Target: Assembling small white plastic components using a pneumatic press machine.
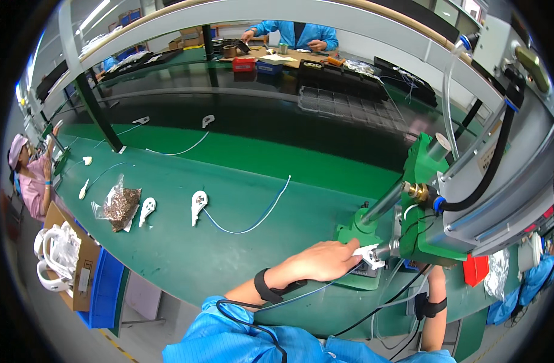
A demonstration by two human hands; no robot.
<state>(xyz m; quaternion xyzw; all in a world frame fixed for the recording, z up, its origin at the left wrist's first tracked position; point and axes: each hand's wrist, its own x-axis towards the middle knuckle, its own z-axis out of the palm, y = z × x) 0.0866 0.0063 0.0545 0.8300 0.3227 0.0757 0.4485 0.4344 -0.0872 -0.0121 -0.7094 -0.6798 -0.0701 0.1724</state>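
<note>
On the green tabletop (168,260), towards its right end and near edge, a white plastic piece (371,256) sits at the metal ram of a green press (357,233). Its long axis runs roughly left to right; I can't make out which end leads. The left hand (326,260), back upward, fingers pointing right, grips it. The right hand (436,279) reaches up behind the press, fingers hidden, so its grip I can't tell.
</note>
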